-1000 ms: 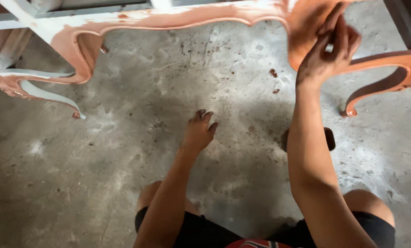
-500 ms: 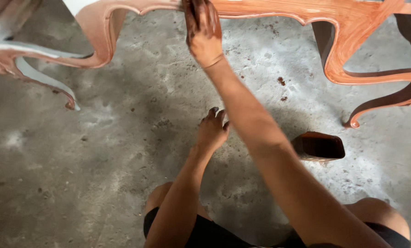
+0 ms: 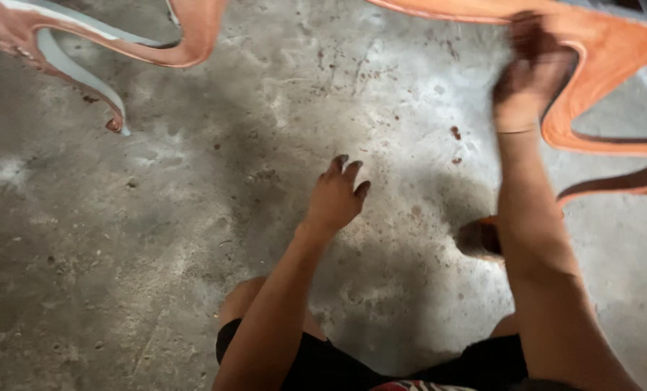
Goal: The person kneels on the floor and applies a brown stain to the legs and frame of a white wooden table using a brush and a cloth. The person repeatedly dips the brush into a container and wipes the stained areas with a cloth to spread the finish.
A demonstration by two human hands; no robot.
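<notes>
Right hand back at the right end of the carved furniture frame, left hand resting on the floor.

Half a second ago the right hand (image 3: 530, 80) was pressed to the middle of the orange-stained carved furniture frame (image 3: 606, 54); now it has swung across to the scrolled leg, blurred with motion, so I cannot tell whether it is open or gripping a cloth. It looks like rubbing stain along the edge. The left hand (image 3: 336, 197) stays on the concrete floor (image 3: 121, 253), fingers loosely spread, holding nothing. A small dark container (image 3: 479, 237) stands beside the right forearm; its contents are hidden.
</notes>
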